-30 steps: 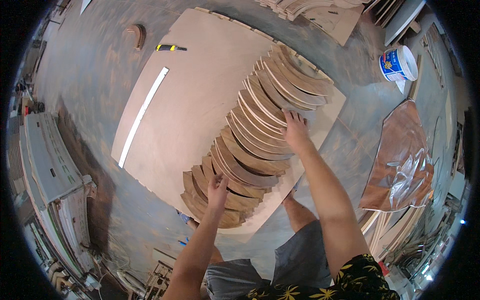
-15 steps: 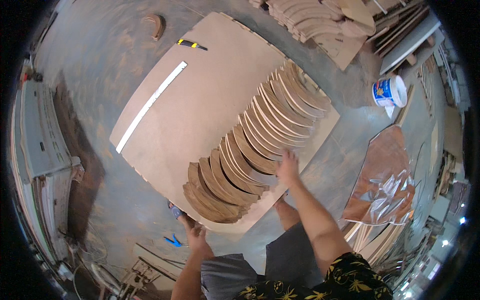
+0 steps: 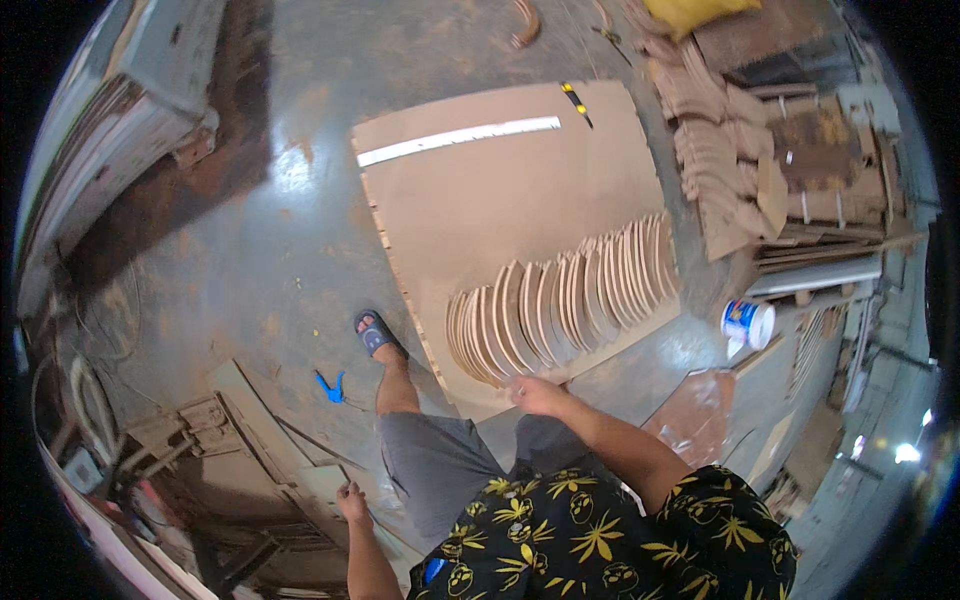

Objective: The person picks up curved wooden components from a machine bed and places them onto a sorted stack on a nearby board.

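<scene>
A long row of thin, curved wooden pieces [image 3: 545, 305] stands on edge, closely spaced, along the near side of a flat brown board [image 3: 480, 205] on the floor. My right hand [image 3: 540, 396] is at the row's near edge, by the lower ends of the pieces in its left half. Its fingers point left, and I cannot make out whether they grip a piece. Off to the lower left, my left hand [image 3: 351, 502] hangs beside my leg, its fingers loosely bent with nothing visible in them.
On the board's far part lie a white straightedge [image 3: 460, 142] and a black-and-yellow utility knife [image 3: 576, 104]. A blue clamp [image 3: 330, 387] is on the floor at left, near my sandalled foot. At right stand a white-and-blue bucket [image 3: 748, 323] and stacked curved wooden parts [image 3: 710, 160].
The view has swung round, so the board and row appear turned. My right hand is farther left along the row's near edge. My left hand has moved down and left, away from my leg.
</scene>
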`<action>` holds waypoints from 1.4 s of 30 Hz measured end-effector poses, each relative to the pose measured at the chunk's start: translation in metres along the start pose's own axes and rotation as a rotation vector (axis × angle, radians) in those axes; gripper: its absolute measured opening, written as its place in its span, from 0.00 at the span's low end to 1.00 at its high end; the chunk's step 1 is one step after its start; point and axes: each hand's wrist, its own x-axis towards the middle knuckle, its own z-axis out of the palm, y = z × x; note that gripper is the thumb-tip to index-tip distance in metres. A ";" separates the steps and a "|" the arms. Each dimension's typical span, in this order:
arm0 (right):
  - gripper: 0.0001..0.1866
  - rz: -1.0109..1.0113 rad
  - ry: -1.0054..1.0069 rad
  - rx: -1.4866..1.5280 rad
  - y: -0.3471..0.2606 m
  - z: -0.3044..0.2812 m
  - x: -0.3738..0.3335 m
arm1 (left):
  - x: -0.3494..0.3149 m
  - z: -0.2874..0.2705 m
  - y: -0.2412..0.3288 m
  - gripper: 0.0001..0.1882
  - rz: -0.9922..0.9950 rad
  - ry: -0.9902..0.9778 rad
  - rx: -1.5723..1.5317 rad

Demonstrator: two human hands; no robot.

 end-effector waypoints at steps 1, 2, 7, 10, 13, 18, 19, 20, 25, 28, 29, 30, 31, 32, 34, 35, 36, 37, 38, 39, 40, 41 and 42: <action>0.28 0.090 0.060 0.093 -0.021 -0.015 -0.003 | 0.009 -0.011 -0.016 0.14 -0.052 -0.058 -0.011; 0.27 0.080 0.147 0.107 -0.030 -0.032 -0.002 | 0.030 -0.030 -0.049 0.15 -0.062 -0.131 -0.050; 0.26 0.024 0.331 -0.010 -0.125 -0.124 0.004 | 0.023 -0.047 -0.079 0.15 -0.005 -0.216 -0.313; 0.23 -0.075 0.402 -0.111 -0.210 -0.156 -0.018 | 0.023 -0.048 -0.089 0.10 -0.014 -0.103 -0.358; 0.21 -0.219 0.491 -0.145 -0.209 -0.179 -0.016 | 0.045 -0.044 -0.157 0.09 0.813 0.089 0.468; 0.22 -0.236 0.489 -0.153 -0.208 -0.189 -0.001 | 0.007 -0.032 -0.116 0.20 1.306 -0.087 0.395; 0.22 -0.130 0.441 -0.189 -0.206 -0.189 0.006 | 0.019 -0.026 -0.105 0.20 1.278 -0.064 0.442; 0.21 -0.021 0.398 -0.224 -0.205 -0.190 0.012 | 0.035 -0.019 -0.089 0.20 1.255 -0.011 0.505; 0.27 0.023 0.302 -0.467 -0.163 -0.213 0.078 | 0.090 -0.021 0.067 0.21 0.550 -0.026 -0.048; 0.28 0.047 0.278 -0.509 -0.219 -0.215 0.129 | 0.107 -0.059 0.164 0.24 0.237 -0.021 -0.407; 0.28 0.021 0.267 -0.456 -0.234 -0.223 0.136 | 0.115 -0.064 0.185 0.25 0.189 -0.030 -0.466; 0.27 -0.003 0.256 -0.394 -0.246 -0.227 0.148 | 0.124 -0.070 0.207 0.26 0.142 -0.036 -0.515; 0.26 -0.047 0.328 -0.353 -0.266 -0.230 0.164 | 0.131 -0.075 0.228 0.27 0.113 -0.039 -0.547; 0.26 -0.082 0.349 -0.325 -0.290 -0.238 0.178 | 0.131 -0.076 0.257 0.27 0.087 -0.023 -0.530; 0.26 -0.144 0.367 -0.275 -0.346 -0.249 0.202 | 0.129 -0.074 0.310 0.26 0.089 -0.019 -0.472; 0.25 -0.171 0.357 -0.239 -0.380 -0.259 0.214 | 0.128 -0.074 0.337 0.25 0.098 -0.019 -0.450; 0.25 -0.190 0.328 -0.209 -0.404 -0.262 0.226 | 0.125 -0.075 0.359 0.25 0.108 -0.012 -0.423; 0.25 -0.194 0.329 -0.169 -0.423 -0.277 0.228 | 0.126 -0.068 0.391 0.24 0.138 -0.032 -0.384; 0.25 -0.246 0.331 -0.155 -0.442 -0.292 0.237 | 0.125 -0.063 0.418 0.24 0.168 -0.047 -0.345; 0.25 -0.299 0.342 -0.142 -0.465 -0.310 0.246 | 0.125 -0.057 0.446 0.23 0.208 -0.068 -0.313; 0.25 -0.357 0.348 -0.131 -0.491 -0.327 0.257 | 0.125 -0.052 0.475 0.23 0.250 -0.080 -0.278; 0.24 -0.330 0.391 -0.041 -0.508 -0.346 0.270 | 0.126 -0.046 0.509 0.22 0.307 -0.102 -0.226; 0.23 -0.301 0.424 0.031 -0.525 -0.363 0.281 | 0.126 -0.038 0.533 0.22 0.359 -0.119 -0.188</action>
